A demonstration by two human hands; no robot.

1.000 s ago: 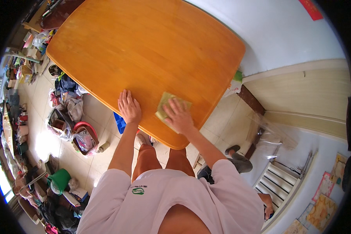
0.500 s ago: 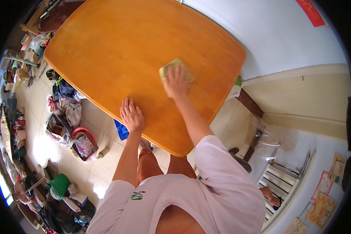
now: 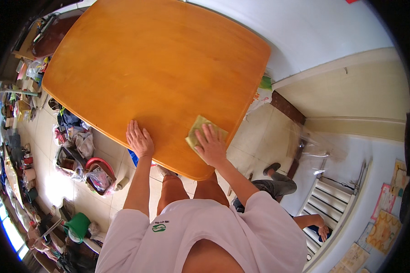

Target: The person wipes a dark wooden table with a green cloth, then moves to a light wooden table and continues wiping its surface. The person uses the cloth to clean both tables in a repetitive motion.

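A large orange-brown wooden table (image 3: pixel 159 59) with rounded corners fills the upper middle of the head view. My right hand (image 3: pixel 210 144) holds a folded yellowish-green cloth (image 3: pixel 193 132) down against the tabletop, close to the near right corner. Its fingers spread over the cloth, which sticks out on both sides of them. To the left, my left hand (image 3: pixel 140 139) rests flat and open on the table by its near left edge, with nothing in it.
A red basin (image 3: pixel 105 164) with bags and a box stands on the tiled floor (image 3: pixel 136 179) at left. Clutter and a green bucket (image 3: pixel 77 226) line the left side. Another person's leg (image 3: pixel 278 185) and hand (image 3: pixel 323 233) show at right, by a white slatted frame (image 3: pixel 329 198).
My right hand has drawn the cloth toward me, to the table's near right part. My left hand stays on the near edge. The view has shifted slightly, and more of the other person shows.
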